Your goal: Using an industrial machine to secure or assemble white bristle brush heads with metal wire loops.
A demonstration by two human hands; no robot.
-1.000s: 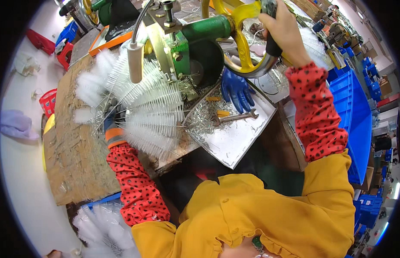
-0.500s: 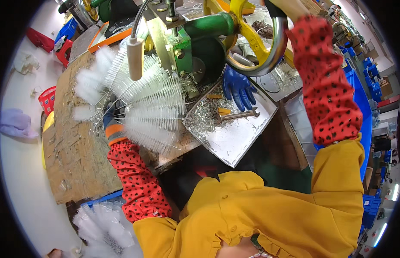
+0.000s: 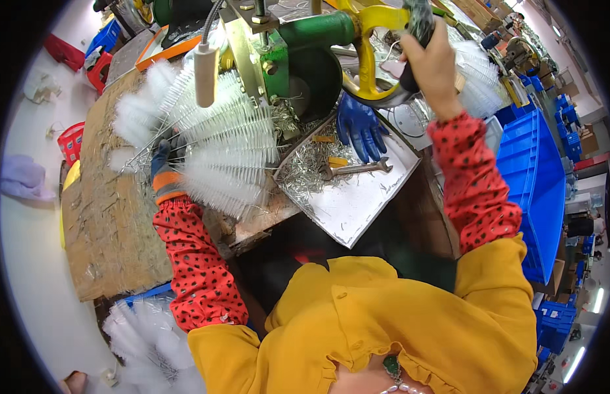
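Note:
My left hand [image 3: 167, 161], in a dark glove with an orange cuff, is closed round the wire stems of a fan of white bristle brushes [image 3: 219, 141]. The brushes spread toward a green machine [image 3: 275, 69], beneath a hanging white cylindrical lamp [image 3: 206, 75]. My bare right hand [image 3: 435, 69] grips the dark handle [image 3: 420, 23] on the rim of the yellow handwheel [image 3: 367, 62]. A green shaft joins this wheel to the machine. Where the brush tips meet the machine is hidden by the bristles.
Below the wheel, a white tray [image 3: 347, 226] holds wire scraps, a wrench [image 3: 357, 169] and a blue glove [image 3: 362, 128]. More brushes [image 3: 147, 341] lie at the lower left, beside the worn wooden bench [image 3: 114, 230]. A large blue bin [image 3: 525, 184] stands right of my right arm.
My right hand has come down and toward me on the handwheel, which has turned. My left hand and the brushes have shifted only slightly.

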